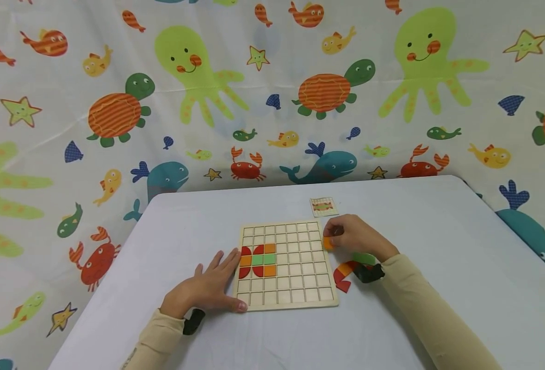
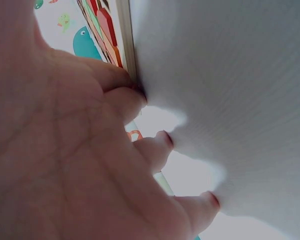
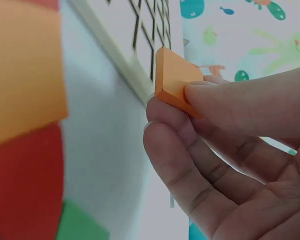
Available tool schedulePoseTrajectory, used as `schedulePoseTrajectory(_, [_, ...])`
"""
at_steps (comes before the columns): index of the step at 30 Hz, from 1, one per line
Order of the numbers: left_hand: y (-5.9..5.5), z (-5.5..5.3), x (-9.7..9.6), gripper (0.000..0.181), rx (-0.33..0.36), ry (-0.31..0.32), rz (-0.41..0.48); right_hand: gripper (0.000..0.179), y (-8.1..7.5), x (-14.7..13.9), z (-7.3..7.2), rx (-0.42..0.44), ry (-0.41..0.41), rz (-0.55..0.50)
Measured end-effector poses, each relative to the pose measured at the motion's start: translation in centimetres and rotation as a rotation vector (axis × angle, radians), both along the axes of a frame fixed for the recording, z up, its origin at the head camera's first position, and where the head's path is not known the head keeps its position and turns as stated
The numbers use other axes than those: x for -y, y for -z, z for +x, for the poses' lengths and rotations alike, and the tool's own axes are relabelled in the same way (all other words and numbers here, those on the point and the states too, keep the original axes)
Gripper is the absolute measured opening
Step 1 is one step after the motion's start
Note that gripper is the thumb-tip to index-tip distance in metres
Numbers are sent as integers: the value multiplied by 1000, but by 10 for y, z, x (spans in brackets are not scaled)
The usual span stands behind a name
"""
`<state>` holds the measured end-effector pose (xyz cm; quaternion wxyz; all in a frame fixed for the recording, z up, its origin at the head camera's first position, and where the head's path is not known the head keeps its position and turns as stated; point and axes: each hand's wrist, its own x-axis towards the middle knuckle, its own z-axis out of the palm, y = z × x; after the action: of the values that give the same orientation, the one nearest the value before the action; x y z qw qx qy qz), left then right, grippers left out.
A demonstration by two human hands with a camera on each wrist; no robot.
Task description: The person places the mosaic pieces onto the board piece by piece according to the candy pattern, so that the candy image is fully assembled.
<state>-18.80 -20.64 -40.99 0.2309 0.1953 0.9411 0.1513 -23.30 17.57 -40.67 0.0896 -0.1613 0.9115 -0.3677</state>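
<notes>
A wooden grid board [image 1: 295, 298] lies on the table, with red quarter-round, orange square and green square tiles [image 1: 257, 259] in cells at its left side. My left hand [image 1: 207, 288] rests beside the board with fingers spread, the thumb at the lower left corner and fingertips along the left edge. In the left wrist view, fingers [image 2: 125, 102] touch the board's side. My right hand [image 1: 356, 236] pinches an orange square tile [image 3: 177, 80] between thumb and fingers, just off the board's right edge.
Loose red, orange and green tiles [image 1: 344, 277] lie right of the board, partly under the right wrist. A small pattern card [image 1: 323, 206] lies behind the board's top right corner. A curtain [image 1: 272, 103] printed with sea animals hangs behind the white table [image 1: 198, 216].
</notes>
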Motion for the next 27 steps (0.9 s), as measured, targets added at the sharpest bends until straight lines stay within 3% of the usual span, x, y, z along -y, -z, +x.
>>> schedulePoseTrajectory(9, [2,0,-1,128,-6,-14,-9,12,1,15,-7,-34,-53,-55])
schedulePoseTrajectory(20, [2,1,1,128,-7,-11,-10,14,0,48,-12,-43,-47,-137])
schedulePoseTrajectory(27, [1,1,1,127,-9,-13,-11,12,4,69,-15,-93,-50,-114])
